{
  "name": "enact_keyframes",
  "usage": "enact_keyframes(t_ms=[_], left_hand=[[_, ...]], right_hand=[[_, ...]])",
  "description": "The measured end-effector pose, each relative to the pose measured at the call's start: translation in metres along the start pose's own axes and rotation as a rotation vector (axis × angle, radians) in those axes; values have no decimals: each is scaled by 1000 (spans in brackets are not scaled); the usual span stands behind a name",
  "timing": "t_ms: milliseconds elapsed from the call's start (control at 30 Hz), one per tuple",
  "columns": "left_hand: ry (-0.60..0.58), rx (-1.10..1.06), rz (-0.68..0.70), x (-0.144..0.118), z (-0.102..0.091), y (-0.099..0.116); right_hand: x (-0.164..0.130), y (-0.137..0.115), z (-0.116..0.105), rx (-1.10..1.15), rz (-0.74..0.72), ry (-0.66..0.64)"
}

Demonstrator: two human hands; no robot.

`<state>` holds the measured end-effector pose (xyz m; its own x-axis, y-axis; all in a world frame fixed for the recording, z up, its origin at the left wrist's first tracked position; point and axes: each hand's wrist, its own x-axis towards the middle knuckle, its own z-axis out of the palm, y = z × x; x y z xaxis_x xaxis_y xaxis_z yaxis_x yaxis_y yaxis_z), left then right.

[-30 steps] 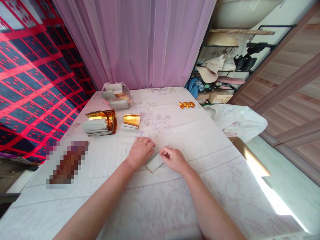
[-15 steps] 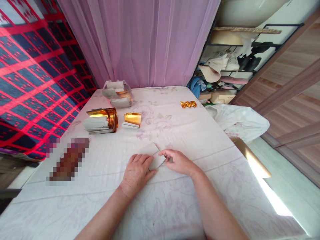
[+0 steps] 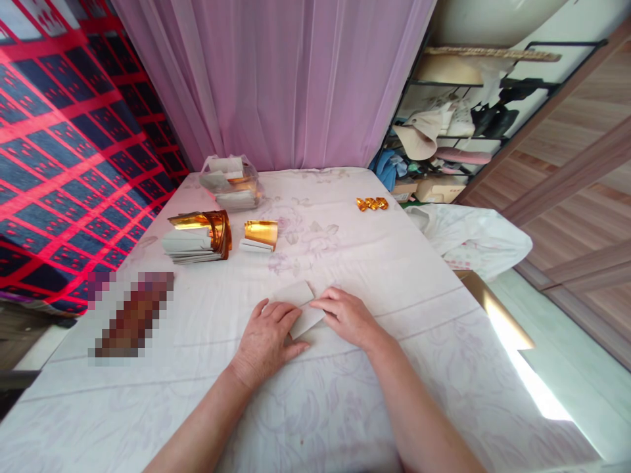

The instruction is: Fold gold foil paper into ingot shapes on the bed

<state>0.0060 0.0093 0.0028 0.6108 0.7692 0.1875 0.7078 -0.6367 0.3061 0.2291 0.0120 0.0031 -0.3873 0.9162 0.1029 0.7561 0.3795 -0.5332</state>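
A pale grey sheet of paper [image 3: 306,318], partly folded, lies on the cloth-covered table between my hands. My left hand [image 3: 269,332] rests on its left side, fingers stretched over it and the thumb apart at the near edge. With fingers and thumb brought together, my right hand [image 3: 348,316] pinches the paper's right edge. Part of the sheet is hidden beneath the left fingers. Beyond, a small stack of gold-and-grey paper [image 3: 261,233] stands beside a larger curled stack [image 3: 200,240].
A clear plastic bag of paper pieces [image 3: 231,184] sits at the table's back left. Shiny gold folded pieces [image 3: 372,203] lie at the back right. A pixelated patch [image 3: 135,315] covers something at the left. A shelf rack [image 3: 453,138] and a white bag [image 3: 478,240] stand beyond the right edge.
My right fingers have shifted slightly left over the paper's right edge and the flap there looks flatter. My left hand has stayed almost in place.
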Motion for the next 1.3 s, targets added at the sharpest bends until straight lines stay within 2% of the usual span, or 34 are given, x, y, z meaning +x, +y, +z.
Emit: enact_keyframes(t_ms=[333, 500, 767, 1100, 1300], left_hand=[[39, 27, 64, -12, -1, -8], [38, -61, -18, -15, 1, -11], [97, -131, -171, -6, -1, -9], [210, -134, -223, -1, 8, -12], [233, -145, -246, -2, 12, -16]], right_hand=[[-5, -13, -6, 39, -3, -87], [-3, -12, -4, 60, -12, -69], [-2, -15, 4, 24, 85, 2], [6, -22, 12, -60, 219, 64], [9, -27, 13, -114, 289, 66]])
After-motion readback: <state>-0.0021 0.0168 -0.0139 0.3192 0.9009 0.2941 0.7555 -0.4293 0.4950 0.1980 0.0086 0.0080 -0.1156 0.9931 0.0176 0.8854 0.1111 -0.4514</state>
